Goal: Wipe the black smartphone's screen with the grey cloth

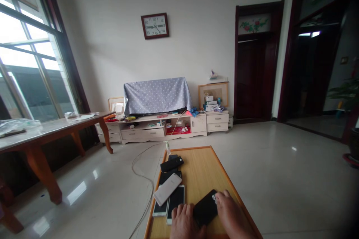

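A black smartphone (205,208) lies tilted on the wooden table (199,168), between my two hands. My left hand (184,221) is closed at its lower left edge, with the thumb along the near end. At the phone's upper right corner, my right hand (227,209) pinches a small whitish piece (214,198), which looks like a wipe or cloth, against the surface. Left of my hands, a white-framed phone (177,198) lies beside another one, and a pale gold phone (167,189) rests slantwise over them. A black phone (172,164) sits farther back among other dark phones.
A small pump bottle (168,148) stands at the table's far left corner. A cable (140,174) runs over the floor on the left. A low white cabinet (143,133) stands by the wall, and a larger table (84,121) is by the window.
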Motion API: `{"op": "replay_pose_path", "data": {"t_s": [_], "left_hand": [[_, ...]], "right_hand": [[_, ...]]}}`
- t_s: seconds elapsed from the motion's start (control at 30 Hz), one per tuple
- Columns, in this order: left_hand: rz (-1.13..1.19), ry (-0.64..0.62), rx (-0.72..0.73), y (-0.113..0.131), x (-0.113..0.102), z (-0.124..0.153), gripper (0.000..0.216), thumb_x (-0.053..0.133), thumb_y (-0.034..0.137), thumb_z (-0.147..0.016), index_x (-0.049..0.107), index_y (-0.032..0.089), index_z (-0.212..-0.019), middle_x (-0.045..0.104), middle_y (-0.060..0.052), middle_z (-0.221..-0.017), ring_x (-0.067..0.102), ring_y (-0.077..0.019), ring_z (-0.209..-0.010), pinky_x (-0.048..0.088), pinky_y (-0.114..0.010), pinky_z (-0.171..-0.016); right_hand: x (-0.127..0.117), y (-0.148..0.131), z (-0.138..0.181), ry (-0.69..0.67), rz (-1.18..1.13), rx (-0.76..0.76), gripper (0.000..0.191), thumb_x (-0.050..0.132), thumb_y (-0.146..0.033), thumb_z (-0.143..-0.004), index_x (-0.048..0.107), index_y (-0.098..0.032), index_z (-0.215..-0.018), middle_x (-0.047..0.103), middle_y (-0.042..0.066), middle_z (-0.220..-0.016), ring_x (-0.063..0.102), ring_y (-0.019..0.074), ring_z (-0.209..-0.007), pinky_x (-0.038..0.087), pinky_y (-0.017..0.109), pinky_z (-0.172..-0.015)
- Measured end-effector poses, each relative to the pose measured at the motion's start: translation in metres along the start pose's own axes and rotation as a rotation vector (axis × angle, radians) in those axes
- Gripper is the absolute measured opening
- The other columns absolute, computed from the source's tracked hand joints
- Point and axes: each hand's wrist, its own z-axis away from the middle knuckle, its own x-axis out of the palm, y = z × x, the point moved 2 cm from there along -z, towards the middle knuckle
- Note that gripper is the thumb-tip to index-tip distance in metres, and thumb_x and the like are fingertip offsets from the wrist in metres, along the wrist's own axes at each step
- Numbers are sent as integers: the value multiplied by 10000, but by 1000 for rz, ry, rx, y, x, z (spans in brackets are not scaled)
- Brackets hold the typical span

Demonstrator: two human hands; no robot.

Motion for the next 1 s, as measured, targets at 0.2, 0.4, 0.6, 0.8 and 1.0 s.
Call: {"op": "replay_pose_path", "data": {"t_s": [0.2, 0.4, 0.6, 0.8, 1.0], "left_hand": [[54, 76, 29, -7, 9, -1, 579, 692, 496, -648, 641, 246, -1169, 682, -58, -1160, 527, -309, -1173, 300, -423, -1040], [97, 124, 67, -15, 16, 0, 541, 682, 520, -673, 636, 245, -1137, 678, -75, -1134, 530, -320, -1148, 292, -439, -1030], [98, 132, 78, -11, 12, 4, 533, 681, 515, -688, 621, 253, -1148, 678, -64, -1147, 526, -314, -1150, 288, -444, -1032], [92, 125, 91, -13, 14, 2, 494, 584, 435, -775, 579, 259, -1236, 679, -55, -1158, 538, -285, -1130, 298, -427, -1017], [98, 142, 81, -11, 13, 2, 597, 661, 480, -710, 573, 256, -1256, 677, -67, -1190, 523, -305, -1172, 285, -437, -1047]], "right_hand": [[-4, -21, 18, -64, 231, -141, 416, 342, -311, -1014, 735, -223, -1118, 710, 105, -1188, 616, 281, -1130, 435, 378, -969], [-1, -23, 28, -149, 291, -65, 601, 304, -546, -1018, 569, -218, -1447, 577, 80, -1470, 420, 342, -1425, 372, 496, -1116], [-14, -27, 32, -214, 276, -36, 608, 252, -567, -1025, 517, -279, -1490, 451, 11, -1571, 146, 356, -1549, 304, 600, -1153], [-18, -65, 64, -468, 58, -241, 582, 179, -595, -1038, 552, -402, -1440, 503, -51, -1526, 191, 376, -1534, 171, 681, -1195], [-33, -41, 37, -364, 173, -126, 584, 215, -595, -1034, 564, -359, -1438, 495, -42, -1533, 126, 366, -1549, 57, 694, -1203]]}}
